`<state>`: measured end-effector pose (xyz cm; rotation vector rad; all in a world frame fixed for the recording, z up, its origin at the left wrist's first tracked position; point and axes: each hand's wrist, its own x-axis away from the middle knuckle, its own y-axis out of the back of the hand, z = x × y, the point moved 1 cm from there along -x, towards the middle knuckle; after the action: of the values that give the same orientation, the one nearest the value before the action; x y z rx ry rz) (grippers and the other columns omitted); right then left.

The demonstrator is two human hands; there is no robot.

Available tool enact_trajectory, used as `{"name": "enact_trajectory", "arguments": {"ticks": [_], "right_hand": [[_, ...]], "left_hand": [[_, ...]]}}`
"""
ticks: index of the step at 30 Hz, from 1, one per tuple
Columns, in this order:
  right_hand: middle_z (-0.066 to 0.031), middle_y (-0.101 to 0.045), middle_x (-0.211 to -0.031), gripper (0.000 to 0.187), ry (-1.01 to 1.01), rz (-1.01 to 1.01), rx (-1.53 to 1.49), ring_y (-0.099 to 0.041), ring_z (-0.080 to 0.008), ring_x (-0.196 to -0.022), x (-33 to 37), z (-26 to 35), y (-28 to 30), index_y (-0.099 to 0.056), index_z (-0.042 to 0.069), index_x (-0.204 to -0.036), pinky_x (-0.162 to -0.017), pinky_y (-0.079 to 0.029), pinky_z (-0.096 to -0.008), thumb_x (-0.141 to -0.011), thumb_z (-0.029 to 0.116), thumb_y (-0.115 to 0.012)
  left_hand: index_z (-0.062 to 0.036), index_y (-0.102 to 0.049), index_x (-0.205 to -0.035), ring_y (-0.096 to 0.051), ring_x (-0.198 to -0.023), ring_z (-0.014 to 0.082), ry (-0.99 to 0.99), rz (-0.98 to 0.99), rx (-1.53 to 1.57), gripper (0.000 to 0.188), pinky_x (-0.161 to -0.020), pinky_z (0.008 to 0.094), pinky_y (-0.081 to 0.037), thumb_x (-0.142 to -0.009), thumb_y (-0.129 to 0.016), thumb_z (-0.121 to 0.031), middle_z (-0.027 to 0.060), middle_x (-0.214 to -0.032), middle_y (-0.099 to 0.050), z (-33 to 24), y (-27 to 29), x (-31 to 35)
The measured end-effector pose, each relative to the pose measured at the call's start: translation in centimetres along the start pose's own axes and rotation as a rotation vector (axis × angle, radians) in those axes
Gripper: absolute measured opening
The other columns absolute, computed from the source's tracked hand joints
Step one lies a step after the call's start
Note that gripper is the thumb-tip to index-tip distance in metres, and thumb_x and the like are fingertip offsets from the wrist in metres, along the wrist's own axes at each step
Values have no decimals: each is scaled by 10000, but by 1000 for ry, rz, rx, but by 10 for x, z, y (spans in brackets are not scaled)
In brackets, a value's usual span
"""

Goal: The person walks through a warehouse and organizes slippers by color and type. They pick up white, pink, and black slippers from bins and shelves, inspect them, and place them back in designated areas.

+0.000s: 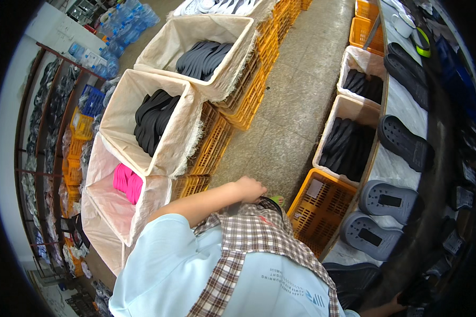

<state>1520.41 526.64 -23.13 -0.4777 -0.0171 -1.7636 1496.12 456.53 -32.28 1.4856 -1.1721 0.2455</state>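
Observation:
My left hand (251, 189) is in front of my checked apron (248, 232), its fingers curled into a loose fist with nothing showing from it. At the lower right edge, my right hand (394, 305) reaches to a dark object (415, 293); its fingers are lost in shadow. Nearby on the bench, a black clog-like shoe piece (351, 277) lies partly behind my body. Farther along are two grey clog-like pieces with holes, one nearer (369, 236) and one farther (390, 201), then a black one (404, 142).
Cloth-lined crates on my left hold pink straps (127, 183), black straps (154, 121) and dark grey straps (203, 61). An orange crate (321, 211) and lined bins of black straps (346, 148) stand against the bench (391, 171). Between the rows runs the floor (280, 116).

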Motion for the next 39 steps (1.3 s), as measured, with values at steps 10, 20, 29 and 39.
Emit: {"name": "enact_trajectory", "arguments": {"ticks": [10,20,29,39], "right_hand": [[-177,-558,-1187,459,-21,-45,-8,-533,-324,-1085,14,-2,33,-527,-1,-1205,-904,-488,-444,-831,250,-612],[-188,-552,-1184,433,-27,-89,-63,-526,-332,-1091,36,22,77,-513,-28,-1204,-920,-489,-437,-840,182,-617],[-198,-547,-1181,412,-214,-43,-391,-520,-339,-1097,148,98,183,-499,-53,-1203,-933,-491,-431,-849,120,-621],[-213,-543,-1214,373,-527,140,-620,-509,-384,-1112,537,25,89,-543,-20,-1142,-971,-442,-488,-839,160,-667]], "left_hand": [[-124,-547,-1170,-606,-972,327,-43,51,-28,414,-799,446,-495,-832,-599,-356,130,-1026,-625,-8,1,-12],[-86,-601,-1065,-623,-959,329,-110,29,-55,370,-775,450,-509,-808,-621,-351,144,-1017,-644,20,10,-17],[-99,-541,-1182,-609,-967,337,-413,42,-186,452,-791,443,-495,-817,-622,-354,148,-1013,-626,59,46,-50],[-102,-334,-1398,-410,-1280,316,-883,-152,159,675,-994,401,-401,-832,-645,-300,184,-1431,-330,33,138,-16]]}}
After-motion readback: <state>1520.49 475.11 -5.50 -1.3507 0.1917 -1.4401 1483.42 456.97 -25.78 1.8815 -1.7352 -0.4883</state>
